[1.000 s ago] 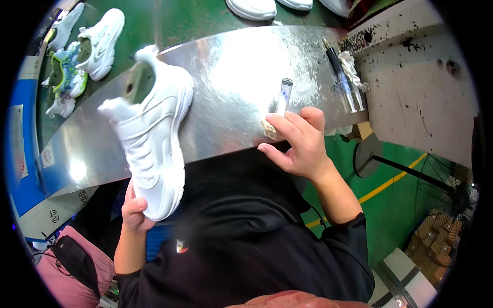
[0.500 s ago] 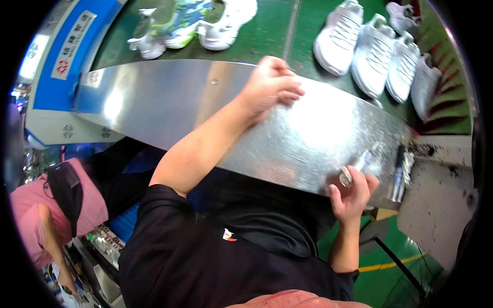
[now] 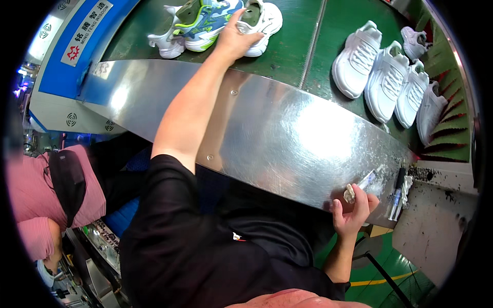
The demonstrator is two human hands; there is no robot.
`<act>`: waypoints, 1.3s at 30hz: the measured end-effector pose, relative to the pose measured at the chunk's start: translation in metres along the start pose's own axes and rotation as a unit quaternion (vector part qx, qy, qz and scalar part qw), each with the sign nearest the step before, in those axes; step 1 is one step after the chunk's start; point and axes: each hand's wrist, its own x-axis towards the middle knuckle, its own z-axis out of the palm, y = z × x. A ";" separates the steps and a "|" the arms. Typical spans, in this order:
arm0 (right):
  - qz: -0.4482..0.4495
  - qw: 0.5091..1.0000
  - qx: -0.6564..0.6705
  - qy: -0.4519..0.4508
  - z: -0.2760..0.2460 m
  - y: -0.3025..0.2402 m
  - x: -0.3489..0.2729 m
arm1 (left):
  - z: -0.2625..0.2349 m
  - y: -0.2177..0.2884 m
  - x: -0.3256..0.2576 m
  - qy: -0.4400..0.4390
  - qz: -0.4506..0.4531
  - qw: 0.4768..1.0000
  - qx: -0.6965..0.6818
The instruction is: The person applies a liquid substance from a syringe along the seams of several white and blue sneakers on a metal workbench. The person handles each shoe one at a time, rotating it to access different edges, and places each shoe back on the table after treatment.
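My left hand [image 3: 235, 40] reaches across the metal ledge to a white sneaker [image 3: 271, 21], with its thumb and fingers closed around the near end. Beside that shoe, on the left, stands a blue, white and lime sneaker [image 3: 209, 25], then another white shoe [image 3: 171, 47]. My right hand [image 3: 353, 211] stays low over the ledge's near right edge. Between its thumb and fingers is a crumpled cream-coloured wad [image 3: 349, 194]; its exact kind I cannot make out. A slim clear-and-white tool [image 3: 368, 178] lies just beyond these fingers.
Several white sneakers [image 3: 386, 82] stand on the green conveyor belt [image 3: 292, 51] at the right, near hanging strips [image 3: 452, 115]. The metal ledge [image 3: 267, 123] runs before me. Pens [image 3: 396, 192] lie at its right end. A person in pink [image 3: 46, 190] is at the left.
My left hand has moved left and away from me, from above the ledge onto the white sneaker. My right hand has barely moved. The shoes appear further right in the view.
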 end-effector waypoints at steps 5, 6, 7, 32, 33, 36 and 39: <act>-0.014 1.000 -0.004 0.020 -0.004 0.004 0.004 | -0.021 0.061 -0.065 -0.078 -0.090 0.972 -0.203; -0.015 1.000 -0.008 0.017 -0.006 0.003 0.004 | -0.027 0.076 -0.094 -0.092 -0.119 0.970 -0.191; -0.014 1.000 -0.010 0.024 -0.009 0.003 0.005 | -0.025 0.088 -0.123 -0.117 -0.083 0.978 -0.150; 0.189 0.864 0.466 0.016 -0.064 -0.018 -0.033 | 0.070 0.110 -0.113 -0.258 -0.193 0.926 -0.197; 0.177 0.864 0.471 0.013 -0.066 -0.021 -0.023 | 0.066 0.127 -0.120 -0.265 -0.182 0.903 -0.286; 0.122 0.846 0.519 -0.001 -0.065 -0.034 0.012 | 0.050 0.137 -0.134 -0.290 -0.146 0.806 -0.495; 0.038 0.793 0.605 -0.065 -0.065 -0.041 0.051 | 0.045 0.117 -0.148 -0.282 -0.165 0.769 -0.549</act>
